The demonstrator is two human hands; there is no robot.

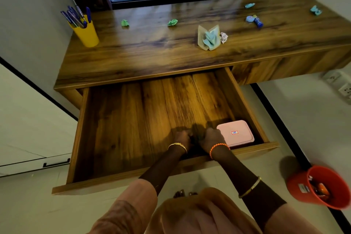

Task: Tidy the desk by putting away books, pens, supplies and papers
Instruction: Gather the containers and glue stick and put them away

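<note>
Both hands are down inside the open drawer (133,129), close to its front wall. The left hand (182,136) and the right hand (211,137) sit side by side, nearly touching, with a dark shadowed gap between them. Fingers on both look curled, but whether either grip is clamped on something is hidden by shadow; I cannot tell.

The pink box (236,132) lies flat in the drawer's front right corner, at about 3 o'clock from the right hand and touching or just beside it. Its long axis runs roughly across the drawer, slightly tilted. The right hand is plainly the nearer one. A small red-bordered label sits on its lid; the marks on it are too small to read.

What is left to tidy lies on the surface (171,59) at 12 o'clock, well apart from both hands: a yellow cup (87,34) of blue pens at 11 o'clock, two green paper balls (172,22), an open booklet (209,38) with crumpled paper, and a blue glue stick (257,22) toward 1 o'clock. An orange bin (321,186) stands on the floor at 4 o'clock; its label is unreadable.

My judgement: reaching the surface items calls for both hands to lift out and go forward.
</note>
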